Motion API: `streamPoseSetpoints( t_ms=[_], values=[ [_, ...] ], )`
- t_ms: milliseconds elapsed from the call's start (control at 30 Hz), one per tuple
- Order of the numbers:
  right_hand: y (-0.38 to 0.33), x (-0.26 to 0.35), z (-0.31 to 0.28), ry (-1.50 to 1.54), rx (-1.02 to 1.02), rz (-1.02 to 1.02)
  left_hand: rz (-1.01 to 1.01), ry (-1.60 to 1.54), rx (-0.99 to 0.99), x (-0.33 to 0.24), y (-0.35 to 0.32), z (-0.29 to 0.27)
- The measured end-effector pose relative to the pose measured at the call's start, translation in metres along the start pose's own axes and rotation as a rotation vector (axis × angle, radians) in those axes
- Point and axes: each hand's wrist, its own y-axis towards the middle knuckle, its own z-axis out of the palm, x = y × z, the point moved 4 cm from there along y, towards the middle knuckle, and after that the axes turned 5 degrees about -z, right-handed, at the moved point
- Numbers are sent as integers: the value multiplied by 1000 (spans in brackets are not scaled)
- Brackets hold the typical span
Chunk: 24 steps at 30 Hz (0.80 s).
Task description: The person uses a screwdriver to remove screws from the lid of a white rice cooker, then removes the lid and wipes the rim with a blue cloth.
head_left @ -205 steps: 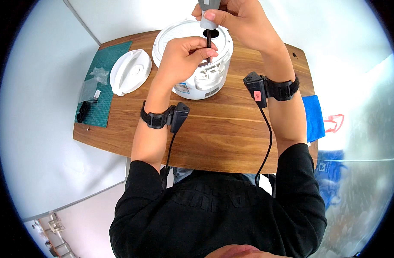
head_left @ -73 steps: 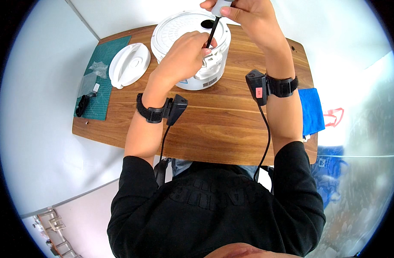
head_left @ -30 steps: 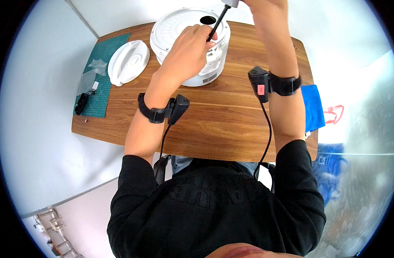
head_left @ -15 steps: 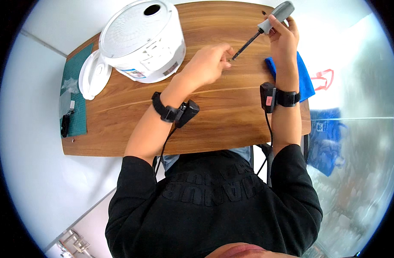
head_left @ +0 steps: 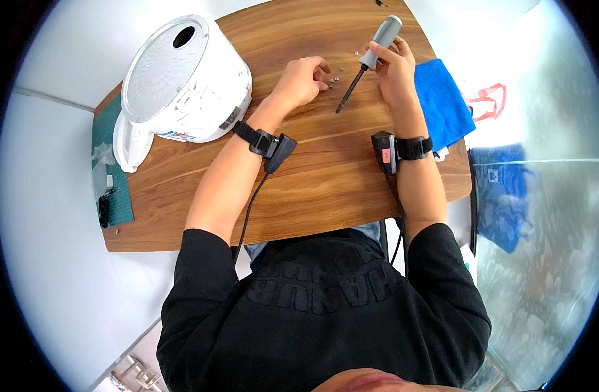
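We see the right hand point(head_left: 396, 68) gripping the screwdriver point(head_left: 368, 60), shaft slanting down-left toward the left hand point(head_left: 303, 78). Left fingers curl beside small screws point(head_left: 334, 80); whether they pinch one, we cannot tell.

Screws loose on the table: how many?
About 3 small screws: two beside the left hand, one near the screwdriver handle. Too tiny for certainty; the hand may hide more.

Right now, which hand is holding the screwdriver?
The right hand grips the grey-handled screwdriver; the left hand only curls by the small screws.
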Motion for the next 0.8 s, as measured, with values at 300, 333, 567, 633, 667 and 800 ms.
streamPoseSetpoints(
  t_ms=[300, 333, 567, 633, 667, 800],
  values=[
    [2, -9, -6, 16, -2, 31, -12, -15, -15, 0, 3, 5],
    [2, -9, -6, 8, -11, 24, -7, -11, -22, -2, 3, 5],
    [5, -16, -10, -12, 32, 20, 12, -60, -41, 4, 2, 7],
    [6, -17, -10, -18, 19, 10, -5, -43, -42, 5, 3, 7],
    [6, -16, -10, -20, 13, 5, -5, -49, -46, 5, 3, 7],
    [4, -15, -9, -31, 10, 12, 0, -38, -69, 6, 3, 9]
  ],
)
